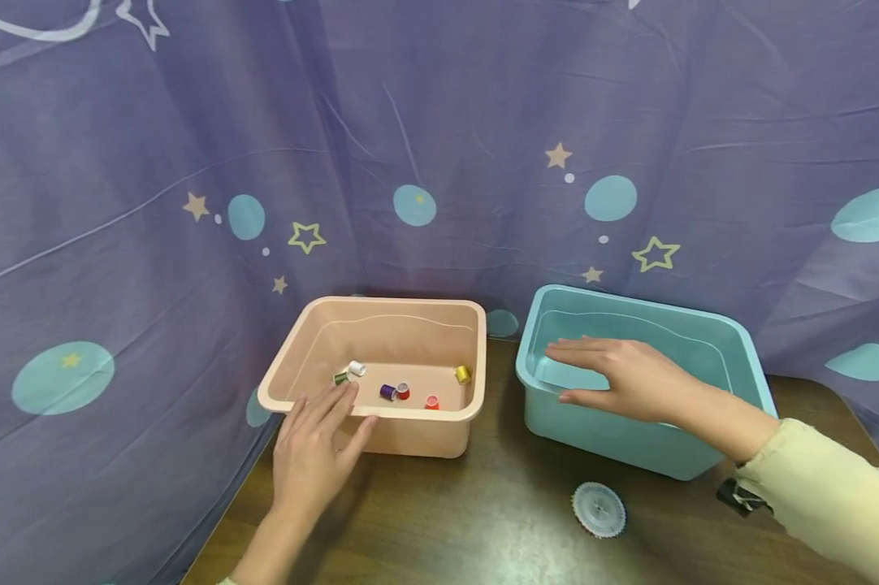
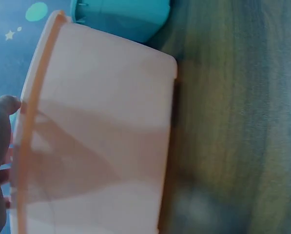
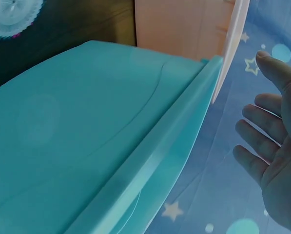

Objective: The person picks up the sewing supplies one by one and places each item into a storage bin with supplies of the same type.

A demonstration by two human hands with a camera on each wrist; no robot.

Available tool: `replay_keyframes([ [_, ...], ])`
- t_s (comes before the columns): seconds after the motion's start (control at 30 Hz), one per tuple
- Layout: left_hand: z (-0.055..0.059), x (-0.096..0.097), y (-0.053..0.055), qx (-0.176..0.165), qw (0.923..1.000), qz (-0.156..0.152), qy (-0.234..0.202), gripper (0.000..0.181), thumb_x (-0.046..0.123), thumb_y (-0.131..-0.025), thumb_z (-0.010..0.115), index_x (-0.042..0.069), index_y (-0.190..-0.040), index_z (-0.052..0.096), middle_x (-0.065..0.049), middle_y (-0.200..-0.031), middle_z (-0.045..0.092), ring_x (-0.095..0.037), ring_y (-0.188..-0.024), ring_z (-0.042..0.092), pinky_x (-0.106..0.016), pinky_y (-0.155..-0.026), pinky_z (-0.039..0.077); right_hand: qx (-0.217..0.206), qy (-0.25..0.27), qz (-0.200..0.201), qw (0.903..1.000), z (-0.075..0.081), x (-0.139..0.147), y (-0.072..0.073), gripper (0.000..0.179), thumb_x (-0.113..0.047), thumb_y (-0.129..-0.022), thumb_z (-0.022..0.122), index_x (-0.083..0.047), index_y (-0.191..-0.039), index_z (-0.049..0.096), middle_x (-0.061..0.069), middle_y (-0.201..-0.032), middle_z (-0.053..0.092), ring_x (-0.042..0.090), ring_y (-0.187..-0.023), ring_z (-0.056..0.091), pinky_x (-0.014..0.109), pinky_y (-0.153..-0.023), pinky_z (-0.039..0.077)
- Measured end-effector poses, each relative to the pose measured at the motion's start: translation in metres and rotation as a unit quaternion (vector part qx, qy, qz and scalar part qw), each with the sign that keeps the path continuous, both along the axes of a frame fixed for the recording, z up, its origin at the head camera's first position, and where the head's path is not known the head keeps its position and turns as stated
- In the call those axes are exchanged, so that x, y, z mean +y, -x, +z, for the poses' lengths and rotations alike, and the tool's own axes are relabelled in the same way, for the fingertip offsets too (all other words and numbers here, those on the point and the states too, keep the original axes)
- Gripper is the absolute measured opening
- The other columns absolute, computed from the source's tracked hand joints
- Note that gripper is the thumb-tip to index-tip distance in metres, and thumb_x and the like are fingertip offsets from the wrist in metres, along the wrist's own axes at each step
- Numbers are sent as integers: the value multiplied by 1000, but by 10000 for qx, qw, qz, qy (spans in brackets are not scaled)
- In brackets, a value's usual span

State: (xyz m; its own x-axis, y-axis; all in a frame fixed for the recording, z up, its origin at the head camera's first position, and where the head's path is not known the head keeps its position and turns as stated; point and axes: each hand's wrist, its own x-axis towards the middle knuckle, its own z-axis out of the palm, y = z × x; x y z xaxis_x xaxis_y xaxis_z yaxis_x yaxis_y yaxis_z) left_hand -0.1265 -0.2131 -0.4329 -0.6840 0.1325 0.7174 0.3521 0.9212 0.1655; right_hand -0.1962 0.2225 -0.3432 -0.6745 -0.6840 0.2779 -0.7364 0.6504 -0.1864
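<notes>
My left hand is at the near rim of a peach plastic bin, fingers extended over its front left edge and holding nothing. Inside that bin lie several small thread spools: white, green, purple, dark red, orange-red and yellow. Over the near side of a teal bin hovers my right hand, its fingers apart and nothing in them. In the right wrist view the right hand shows an empty palm, clear of the teal rim.
A round, pale pin wheel with coloured edges lies on the brown wooden table, in front of the teal bin. Behind both bins hangs a purple curtain with stars and dots. A black band shows at the right sleeve.
</notes>
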Motion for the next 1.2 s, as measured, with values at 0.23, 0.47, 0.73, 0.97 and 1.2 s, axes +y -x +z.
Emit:
replay_keyframes([
  [0.23,15,8,3,-52,9996,-293,-19,59,41,-89,81,5,-135,74,-15,-136,73,-40,-125,70,-65,-113,47,351,83,-238,9991,-2,34,-12,62,-37,-89,88,-20,-145,69,2,-144,70,34,-131,67,60,-97,59],
  [0.47,33,28,7,93,9964,-841,98,57,43,-92,77,6,-135,74,-15,-133,74,-38,-123,71,-60,-113,48,742,90,-483,9960,-4,65,-24,64,-36,-84,91,-19,-142,71,2,-141,72,35,-126,70,59,-94,60],
  [0.73,42,54,10,38,9915,-1283,213,58,38,-87,84,7,-135,73,-12,-135,74,-33,-126,70,-58,-116,47,556,25,-1221,9910,-7,92,-44,65,-43,-85,90,-24,-144,70,2,-143,70,37,-129,67,61,-91,59],
  [0.97,44,79,11,-250,9841,-1690,494,65,40,-86,87,10,-141,70,-8,-141,71,-29,-133,66,-54,-117,47,686,2,-1684,9833,-18,119,-61,70,-44,-80,93,-28,-143,69,5,-143,70,35,-125,69,56,-85,58],
  [1.2,45,106,13,-296,9745,-2083,779,63,44,-89,85,12,-141,71,-7,-140,71,-27,-133,66,-50,-118,48,744,85,-1979,9774,-31,143,-76,76,-42,-77,95,-35,-147,66,4,-144,69,9,-115,70,47,-85,52],
])
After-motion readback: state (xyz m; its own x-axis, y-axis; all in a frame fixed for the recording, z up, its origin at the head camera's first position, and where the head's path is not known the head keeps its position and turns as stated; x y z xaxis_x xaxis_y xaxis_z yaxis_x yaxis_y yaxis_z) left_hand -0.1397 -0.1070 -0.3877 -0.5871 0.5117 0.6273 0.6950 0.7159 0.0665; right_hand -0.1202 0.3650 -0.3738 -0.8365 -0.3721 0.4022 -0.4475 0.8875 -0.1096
